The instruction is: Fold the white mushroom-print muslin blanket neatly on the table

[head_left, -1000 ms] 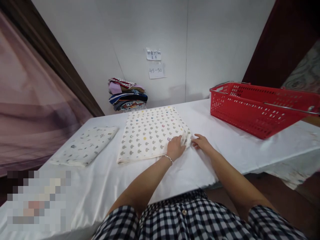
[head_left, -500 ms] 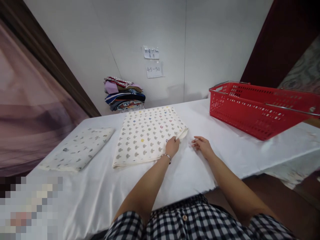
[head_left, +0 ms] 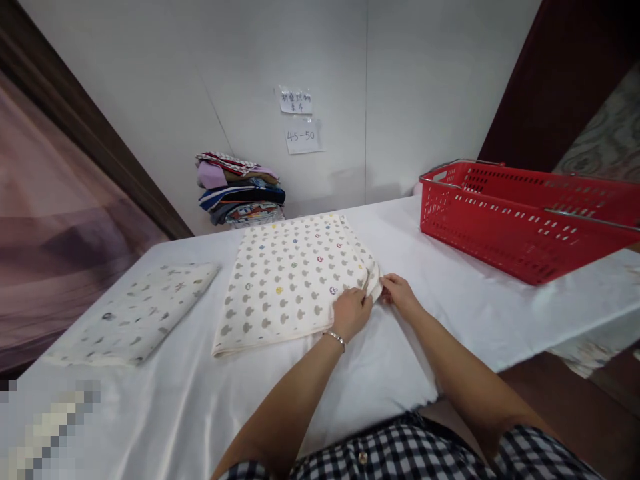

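A cream cloth [head_left: 290, 273] printed with grey mushroom shapes and a few coloured ones lies folded on the white-covered table. My left hand [head_left: 353, 312], with a bracelet at the wrist, is closed on the cloth near its right front corner. Beside it, my right hand [head_left: 397, 295] pinches the cloth's right edge, where the layers are bunched and slightly raised. The fingertips of both hands are partly hidden by the hands and the fabric.
Another folded pale cloth [head_left: 145, 310] with small dark prints lies at the left. A stack of folded fabrics [head_left: 243, 190] stands at the back against the wall. A red basket [head_left: 495, 220] with metal handles is at the right. Paper signs [head_left: 303, 137] hang on the wall.
My right hand has moved in to the left and taken hold of the cloth's right edge. My left hand has shifted slightly right and nearer me, still on the cloth. The view has moved a little.
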Available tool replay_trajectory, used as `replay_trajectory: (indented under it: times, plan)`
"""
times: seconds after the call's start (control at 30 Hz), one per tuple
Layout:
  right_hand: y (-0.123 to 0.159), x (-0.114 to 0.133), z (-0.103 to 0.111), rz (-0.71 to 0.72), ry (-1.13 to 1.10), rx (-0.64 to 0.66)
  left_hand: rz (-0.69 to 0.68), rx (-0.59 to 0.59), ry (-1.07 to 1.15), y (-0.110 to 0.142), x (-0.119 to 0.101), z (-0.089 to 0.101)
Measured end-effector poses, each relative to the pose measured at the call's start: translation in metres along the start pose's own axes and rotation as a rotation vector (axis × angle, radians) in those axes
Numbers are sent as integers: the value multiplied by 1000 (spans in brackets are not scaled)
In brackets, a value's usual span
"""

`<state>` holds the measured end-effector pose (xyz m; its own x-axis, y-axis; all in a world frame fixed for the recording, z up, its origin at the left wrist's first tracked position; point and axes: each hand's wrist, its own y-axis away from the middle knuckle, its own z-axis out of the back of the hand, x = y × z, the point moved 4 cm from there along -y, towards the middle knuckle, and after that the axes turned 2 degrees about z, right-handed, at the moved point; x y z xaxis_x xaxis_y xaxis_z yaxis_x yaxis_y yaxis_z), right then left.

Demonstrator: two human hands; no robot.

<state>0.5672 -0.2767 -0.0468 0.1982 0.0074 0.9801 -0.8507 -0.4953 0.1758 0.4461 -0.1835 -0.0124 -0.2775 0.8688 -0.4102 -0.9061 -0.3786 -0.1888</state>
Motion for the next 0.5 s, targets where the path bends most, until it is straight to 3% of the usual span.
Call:
replay_trajectory:
  times: [0.17,0.3,0.5]
  plan:
    - [1,-1,7,32,53,35,-114,3,-162,7,-15,-5]
    - [2,0,8,50,247,82,-143,8,-204,9,-23,-11]
    - [1,-3,9,84,399,112,-92,28,-125,6,-21,-8]
